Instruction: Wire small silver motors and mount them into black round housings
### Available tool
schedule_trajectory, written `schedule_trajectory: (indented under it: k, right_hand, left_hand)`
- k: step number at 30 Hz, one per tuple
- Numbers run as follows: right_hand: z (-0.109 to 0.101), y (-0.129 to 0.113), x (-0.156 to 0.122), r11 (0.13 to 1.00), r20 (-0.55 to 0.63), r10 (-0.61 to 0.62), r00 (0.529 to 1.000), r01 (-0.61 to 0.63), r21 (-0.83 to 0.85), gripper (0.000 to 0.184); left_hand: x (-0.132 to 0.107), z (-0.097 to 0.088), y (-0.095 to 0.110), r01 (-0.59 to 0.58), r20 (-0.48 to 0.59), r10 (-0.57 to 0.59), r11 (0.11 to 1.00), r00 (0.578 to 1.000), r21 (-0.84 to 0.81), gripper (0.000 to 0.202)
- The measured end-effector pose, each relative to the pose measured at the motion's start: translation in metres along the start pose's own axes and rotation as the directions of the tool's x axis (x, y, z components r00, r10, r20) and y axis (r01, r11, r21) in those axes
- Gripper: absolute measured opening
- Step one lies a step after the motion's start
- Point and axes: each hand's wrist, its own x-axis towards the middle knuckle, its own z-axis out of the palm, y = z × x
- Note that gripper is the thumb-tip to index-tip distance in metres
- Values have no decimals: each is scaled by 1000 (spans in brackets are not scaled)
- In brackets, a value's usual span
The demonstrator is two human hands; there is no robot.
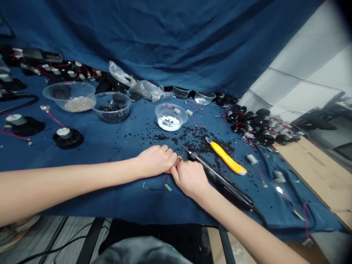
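At the centre of the frame, the left hand (155, 160) and right hand (189, 178) are meeting, fingertips pinching a thin red wire (168, 173) that is looping down to a small green part on the blue cloth (110, 146). The right hand is also gripping a black tool (220, 178). A yellow knife (227, 158) is lying just right, with a small clear bowl (171, 117) above.

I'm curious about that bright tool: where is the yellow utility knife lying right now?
In the head view, the yellow utility knife lies on the blue cloth just right of the right hand, beside the black soldering iron, among scattered black bits.
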Motion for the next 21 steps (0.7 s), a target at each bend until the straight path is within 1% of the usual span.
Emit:
schedule_trajectory:
  k: [2, 4, 6, 10, 14, 17, 21]
  right_hand:
    - [0, 2, -1, 999, -24, -16, 1000, 17, 34, 32]
    - [-2, 2, 0, 997, -67, -31, 997, 36, 69, 32]
    - [-4, 0, 2, 993, -116, -47, 992, 60, 105, 30]
    - [-8, -4, 5, 973, -206, -97, 974, 136, 188, 22]
    - [-6, -7, 6, 933, -283, -121, 951, 207, 296, 21]
    - [0, -7, 5, 871, -366, -94, 926, 254, 421, 18]
    - [6, -6, 3, 760, -483, 20, 876, 300, 576, 12]
  left_hand:
    - [-1, -2, -1, -24, -32, 24, 1000, 999, 1, 20]
    - [-6, -2, -4, -20, -69, 19, 1000, 997, -9, 25]
    - [-12, -1, -6, 1, -105, -5, 999, 994, -33, 31]
    - [-25, 2, -6, 54, -176, -71, 994, 982, -99, 37]
    - [-32, 7, -3, 83, -236, -122, 982, 964, -167, 39]
    - [-34, 11, -1, 112, -260, -171, 968, 950, -225, 38]
    - [-34, 14, -1, 166, -252, -242, 943, 937, -290, 38]
